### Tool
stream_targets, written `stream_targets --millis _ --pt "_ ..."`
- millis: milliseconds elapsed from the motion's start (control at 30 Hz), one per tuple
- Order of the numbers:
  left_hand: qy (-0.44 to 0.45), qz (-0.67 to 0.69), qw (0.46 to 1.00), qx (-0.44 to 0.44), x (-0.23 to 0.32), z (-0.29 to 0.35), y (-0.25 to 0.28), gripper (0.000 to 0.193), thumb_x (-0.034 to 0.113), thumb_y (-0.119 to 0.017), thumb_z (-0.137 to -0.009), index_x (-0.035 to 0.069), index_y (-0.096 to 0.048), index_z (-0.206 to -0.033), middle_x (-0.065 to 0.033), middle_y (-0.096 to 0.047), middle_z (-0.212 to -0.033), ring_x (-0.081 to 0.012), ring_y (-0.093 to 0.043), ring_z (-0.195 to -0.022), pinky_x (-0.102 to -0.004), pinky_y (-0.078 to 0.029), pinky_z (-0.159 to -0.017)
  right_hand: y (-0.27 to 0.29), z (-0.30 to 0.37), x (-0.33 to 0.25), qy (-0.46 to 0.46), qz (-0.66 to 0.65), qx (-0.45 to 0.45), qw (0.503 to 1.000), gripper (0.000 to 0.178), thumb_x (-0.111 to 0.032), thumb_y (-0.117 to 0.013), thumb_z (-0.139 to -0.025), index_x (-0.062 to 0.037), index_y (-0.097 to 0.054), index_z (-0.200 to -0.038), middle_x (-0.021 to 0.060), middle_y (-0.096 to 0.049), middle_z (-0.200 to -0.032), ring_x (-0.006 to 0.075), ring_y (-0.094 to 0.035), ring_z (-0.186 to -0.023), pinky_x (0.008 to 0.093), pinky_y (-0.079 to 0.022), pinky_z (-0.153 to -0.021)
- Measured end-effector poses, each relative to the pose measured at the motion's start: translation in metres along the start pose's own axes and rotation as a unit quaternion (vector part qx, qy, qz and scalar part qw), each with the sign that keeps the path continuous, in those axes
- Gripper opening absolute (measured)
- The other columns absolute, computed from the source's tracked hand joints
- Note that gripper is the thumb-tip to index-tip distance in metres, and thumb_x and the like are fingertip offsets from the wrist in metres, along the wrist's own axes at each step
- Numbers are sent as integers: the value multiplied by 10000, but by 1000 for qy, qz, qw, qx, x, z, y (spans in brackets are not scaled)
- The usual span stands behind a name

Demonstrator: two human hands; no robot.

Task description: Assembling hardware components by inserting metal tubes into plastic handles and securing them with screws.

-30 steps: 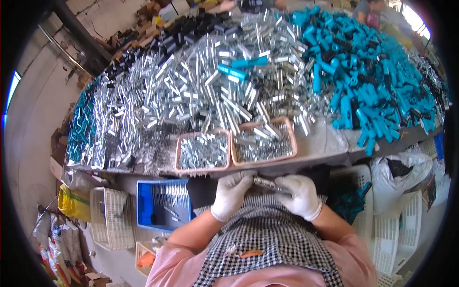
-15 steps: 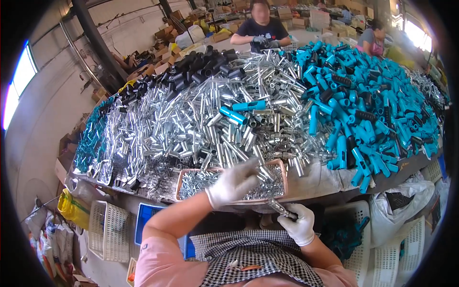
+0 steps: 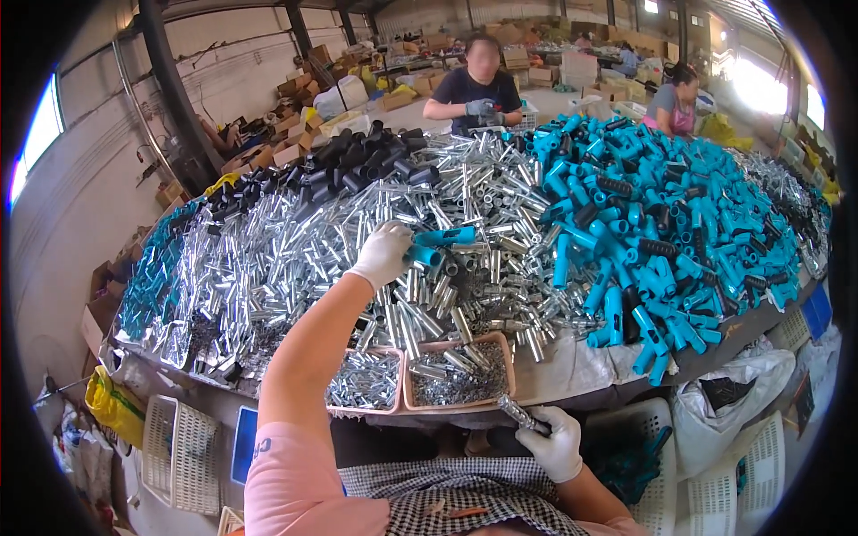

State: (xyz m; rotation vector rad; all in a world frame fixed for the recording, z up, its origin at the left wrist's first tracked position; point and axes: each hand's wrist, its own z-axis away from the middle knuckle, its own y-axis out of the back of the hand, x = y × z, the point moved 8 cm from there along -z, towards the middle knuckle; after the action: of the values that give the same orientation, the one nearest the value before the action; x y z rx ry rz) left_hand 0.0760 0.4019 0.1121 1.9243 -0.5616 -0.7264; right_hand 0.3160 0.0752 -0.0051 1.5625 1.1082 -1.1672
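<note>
My left hand, in a white glove, reaches far over the heap, its fingers closed around the left end of a short teal tube. Against that tube lies another teal tube with a dark slot. Silvery metal tubes are piled under and around the hand. Low in front of my body, my right hand, also gloved, is shut on a silvery metal tube with a dark section by the fingers. The tube tilts up to the left; its lower end is hidden in the palm.
Two pink trays, one with small metal parts and one with springs, stand at the table's near edge. Teal tubes heap at right, black sleeves at far left. White crates flank me below. A co-worker sits opposite.
My left hand has moved from above the trays forward to the teal tube on the heap. The right hand still holds its metal tube. The whole view has tilted upward slightly.
</note>
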Motion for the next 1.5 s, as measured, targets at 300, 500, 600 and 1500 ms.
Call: stream_targets --millis 300,500,600,1500 --pt "-4 178 983 -47 90 123 98 688 263 -770 -781 81 -468 -1372 -92 -657 -862 -286 -635 -845 -425 -529 -759 -22 2 -14 8 39 -46 998 308 -74 -809 -682 31 -693 -946 24 -640 -747 78 -545 -648 242 -458 -617" --pt "33 419 896 -144 129 217 100 382 134 -813 -735 58 -701 -1093 -142 -635 -1061 -318 -647 -961 -390 -528 -845 -57 9 -17 -10 54 -161 985 345 -122 -819 -716 49 -697 -989 132 -724 -901 150 -683 -788 273 -534 -739" --pt "44 427 895 -119 134 240 107 411 153 -819 -741 51 -690 -1118 -142 -631 -1061 -313 -657 -938 -385 -539 -822 -75 12 -15 12 47 -200 979 350 -142 -821 -713 38 -706 -989 143 -732 -912 185 -708 -818 291 -549 -765" --pt "31 451 883 -124 168 292 64 428 229 -814 -689 43 -686 -1053 -125 -648 -965 -315 -670 -787 -395 -558 -688 -165 32 -15 -64 61 -385 919 517 -210 -859 -680 16 -688 -1112 162 -714 -978 194 -698 -846 309 -538 -786"
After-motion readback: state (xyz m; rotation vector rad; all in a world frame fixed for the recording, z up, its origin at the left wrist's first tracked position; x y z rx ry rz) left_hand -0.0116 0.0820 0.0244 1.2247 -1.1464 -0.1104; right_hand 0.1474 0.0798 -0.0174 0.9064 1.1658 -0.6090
